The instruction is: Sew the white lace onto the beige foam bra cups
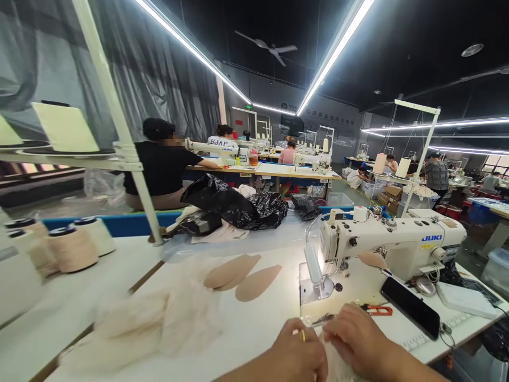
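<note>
Near the front edge of the table, my left hand [298,350] has its fingers closed on a pale, sheer fabric [332,358], and a yellow ring shows on one finger. Just to its right, my right hand [356,339] is curled over the same fabric. Both hands are in front of the needle area of a white sewing machine [369,239]. Orange-handled snips [377,310] lie right behind my right hand. Tan teardrop-shaped pieces [258,284] rest on the table to the left, beside a heap of sheer beige fabric [159,323].
A black phone [411,306] and a white box [465,300] lie at the right. Black plastic bags [238,204] sit at the table's back. Thread cones [73,248] stand at the left by a white post. Other people work farther off.
</note>
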The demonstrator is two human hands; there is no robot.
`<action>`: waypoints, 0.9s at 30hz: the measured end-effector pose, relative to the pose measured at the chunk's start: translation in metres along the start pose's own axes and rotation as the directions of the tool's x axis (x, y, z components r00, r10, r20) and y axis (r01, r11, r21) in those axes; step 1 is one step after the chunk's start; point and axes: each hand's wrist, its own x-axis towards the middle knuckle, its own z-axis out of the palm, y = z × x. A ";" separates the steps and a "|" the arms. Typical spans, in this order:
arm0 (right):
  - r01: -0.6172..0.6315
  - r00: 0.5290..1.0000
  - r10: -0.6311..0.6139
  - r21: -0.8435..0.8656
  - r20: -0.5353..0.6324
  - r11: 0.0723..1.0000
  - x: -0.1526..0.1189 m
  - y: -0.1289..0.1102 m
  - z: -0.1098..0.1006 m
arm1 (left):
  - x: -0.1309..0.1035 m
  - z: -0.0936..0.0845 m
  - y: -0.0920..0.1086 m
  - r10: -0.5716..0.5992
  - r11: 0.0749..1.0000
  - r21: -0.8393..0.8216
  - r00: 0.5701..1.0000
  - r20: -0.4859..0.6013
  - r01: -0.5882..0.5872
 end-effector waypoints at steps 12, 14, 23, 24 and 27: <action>0.295 0.899 -0.114 -0.393 0.422 0.871 0.027 0.046 -0.021 | 0.045 -0.032 0.025 -0.053 0.507 0.785 0.896 0.440 -0.355; 0.249 0.899 -0.082 -0.349 0.430 0.903 0.026 0.040 -0.026 | 0.043 -0.031 0.018 -0.017 0.484 0.794 0.903 0.429 -0.368; 0.197 0.916 -0.027 -0.390 0.401 0.899 0.031 0.038 -0.025 | 0.048 -0.038 -0.017 0.008 0.423 0.822 0.908 0.419 -0.383; 0.195 0.917 -0.023 -0.397 0.398 0.897 0.031 0.038 -0.024 | 0.048 -0.037 -0.016 -0.014 0.408 0.838 0.915 0.403 -0.363; 0.177 0.923 -0.002 -0.420 0.384 0.890 0.031 0.039 -0.023 | 0.048 -0.032 -0.009 -0.052 0.390 0.865 0.930 0.365 -0.317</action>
